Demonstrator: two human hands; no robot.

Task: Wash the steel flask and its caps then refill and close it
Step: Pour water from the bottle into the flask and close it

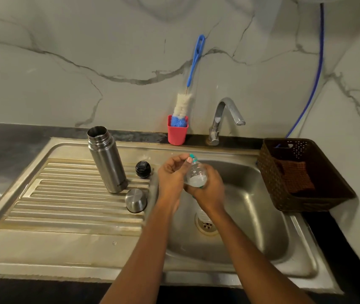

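One steel sink [86, 249] fills the view, ribbed drainboard on the left and basin on the right; brown basket [271, 172] sits on the counter at the basin's right edge; steel flask [106, 161] stands upright and open on the drainboard, well left of the hands; bottle brush [183, 104] stands head-down in a red cup [177, 133] against the wall, with the tap [225, 115] just right of it, no water seen running; right hand [209, 189] wraps round the body of a small clear plastic bottle [196, 174] over the basin, white liquid low inside, contents unclear; left hand [170, 176] pinches its teal cap [194, 158] with thumb and curled fingers; steel outer cap [136, 200] lies on the drainboard just in front of the flask; black inner cap [143, 169] lies beside the flask's base. Step looks like opening the bottle, probably to put its liquid in the flask; best to hold the body firm without squeezing, twist the cap only, stay over the basin so drips go down, then tip into the flask mouth slowly.
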